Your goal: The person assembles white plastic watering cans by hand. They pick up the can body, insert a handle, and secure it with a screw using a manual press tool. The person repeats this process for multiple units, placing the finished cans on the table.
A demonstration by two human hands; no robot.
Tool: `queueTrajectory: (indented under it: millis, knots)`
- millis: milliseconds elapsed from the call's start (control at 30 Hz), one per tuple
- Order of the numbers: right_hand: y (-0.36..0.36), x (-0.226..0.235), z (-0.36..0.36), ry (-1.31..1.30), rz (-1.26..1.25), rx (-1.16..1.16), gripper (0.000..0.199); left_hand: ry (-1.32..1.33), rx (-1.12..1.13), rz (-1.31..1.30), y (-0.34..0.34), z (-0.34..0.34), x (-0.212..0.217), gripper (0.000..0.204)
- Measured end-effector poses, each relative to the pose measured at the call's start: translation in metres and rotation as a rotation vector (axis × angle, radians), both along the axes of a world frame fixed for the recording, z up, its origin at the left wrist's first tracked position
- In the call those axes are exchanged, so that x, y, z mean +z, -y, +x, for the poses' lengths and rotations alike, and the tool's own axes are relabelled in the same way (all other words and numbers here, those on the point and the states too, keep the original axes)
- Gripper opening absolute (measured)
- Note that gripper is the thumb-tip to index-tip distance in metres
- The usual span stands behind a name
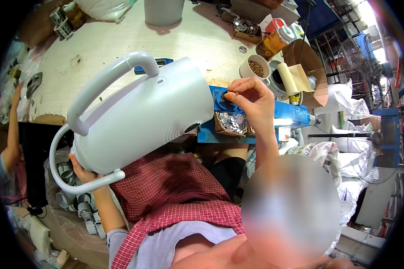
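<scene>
A large white plastic housing (143, 116) with a curved handle and a round grey base ring lies tilted across my lap, its ribbed end toward a blue metal fixture (283, 114) at the table's edge. My left hand (83, 172) props the housing from below at its lower left. My right hand (249, 101) is raised over the blue fixture, thumb and forefinger pinched on a small dark part by a round hole. Just below that hand sits a small box of silvery washers (232, 122).
A wooden table (103, 49) carries a white cup of brown screws (255, 68), a grey cylinder (164, 10), an orange jar (274, 42), a cardboard box (307, 67). Grey plastic parts (74, 197) fill a bag at lower left. Another person's arm (13, 130) shows at far left.
</scene>
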State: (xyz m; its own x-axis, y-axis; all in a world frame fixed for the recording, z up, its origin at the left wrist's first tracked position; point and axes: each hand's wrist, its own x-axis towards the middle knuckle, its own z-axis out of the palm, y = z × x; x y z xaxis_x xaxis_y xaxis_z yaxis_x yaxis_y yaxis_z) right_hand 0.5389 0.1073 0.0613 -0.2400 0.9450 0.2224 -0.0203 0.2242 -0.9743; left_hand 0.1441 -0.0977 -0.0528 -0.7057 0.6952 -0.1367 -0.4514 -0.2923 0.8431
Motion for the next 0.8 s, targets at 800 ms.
queueTrajectory:
  millis: [800]
  knots:
    - [0.008, -0.002, 0.006, 0.05, -0.064, -0.027, 0.017, -0.033, -0.031, -0.036, 0.017, 0.009, 0.022, 0.059]
